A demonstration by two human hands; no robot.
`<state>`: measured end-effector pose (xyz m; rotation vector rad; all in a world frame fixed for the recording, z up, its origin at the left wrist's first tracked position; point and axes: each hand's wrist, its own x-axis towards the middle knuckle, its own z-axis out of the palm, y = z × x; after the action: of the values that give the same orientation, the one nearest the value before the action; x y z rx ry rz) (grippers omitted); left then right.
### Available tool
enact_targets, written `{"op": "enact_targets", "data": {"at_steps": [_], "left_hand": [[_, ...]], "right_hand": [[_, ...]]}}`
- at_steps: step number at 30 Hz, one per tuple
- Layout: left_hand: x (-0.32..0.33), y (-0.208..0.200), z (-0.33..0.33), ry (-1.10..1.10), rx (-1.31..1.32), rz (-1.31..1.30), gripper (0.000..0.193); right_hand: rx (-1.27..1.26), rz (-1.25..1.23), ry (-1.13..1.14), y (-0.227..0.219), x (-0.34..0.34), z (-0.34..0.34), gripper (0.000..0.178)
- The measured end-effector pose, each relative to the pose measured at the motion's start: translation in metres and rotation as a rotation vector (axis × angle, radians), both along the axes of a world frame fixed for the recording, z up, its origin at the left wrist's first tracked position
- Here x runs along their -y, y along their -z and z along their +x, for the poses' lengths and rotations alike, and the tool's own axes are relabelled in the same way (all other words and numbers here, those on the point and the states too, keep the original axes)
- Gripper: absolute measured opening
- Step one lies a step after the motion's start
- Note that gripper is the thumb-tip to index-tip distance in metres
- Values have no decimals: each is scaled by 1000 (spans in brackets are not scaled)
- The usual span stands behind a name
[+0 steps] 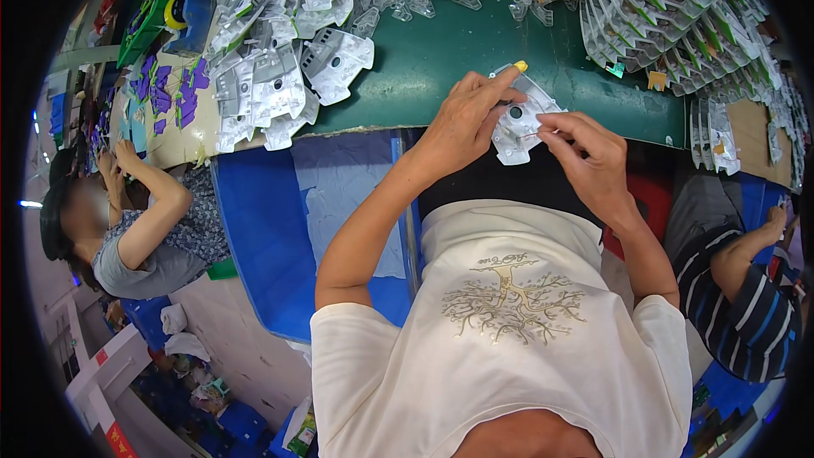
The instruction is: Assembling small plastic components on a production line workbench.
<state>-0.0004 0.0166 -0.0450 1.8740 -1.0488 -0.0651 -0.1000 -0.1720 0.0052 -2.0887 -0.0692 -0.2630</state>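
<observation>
Head view: left hand (462,119) pinches the top edge of a thin white plastic part (519,123), its yellow-capped fingertip at the upper corner. Right hand (585,157) grips the part's right side, fingers closed on a fine wire there. The part hangs over the edge of the green bench (441,55), just above the lap. It looks light and slightly flexible, probably easy to bend; holding by the rims, clear of the dark centre hole, seems safest. Piles of like parts (271,76) lie left.

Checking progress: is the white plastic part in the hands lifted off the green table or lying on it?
Lifted: the part is held between the left hand and right hand at the table edge.
</observation>
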Motion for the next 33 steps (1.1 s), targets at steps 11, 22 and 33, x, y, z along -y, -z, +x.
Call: {"op": "enact_targets", "data": {"at_steps": [11,22,33], "left_hand": [[3,0,3,32,-121,-13,57],[13,-36,-3,-162,-28,-116,34],[31,-20,-14,-114,-78,33,26]], "right_hand": [[59,-222,202,14,25,-8,24],[78,-35,438,3,89,-77,14],[54,90,738,-12,289,-114,16]]}}
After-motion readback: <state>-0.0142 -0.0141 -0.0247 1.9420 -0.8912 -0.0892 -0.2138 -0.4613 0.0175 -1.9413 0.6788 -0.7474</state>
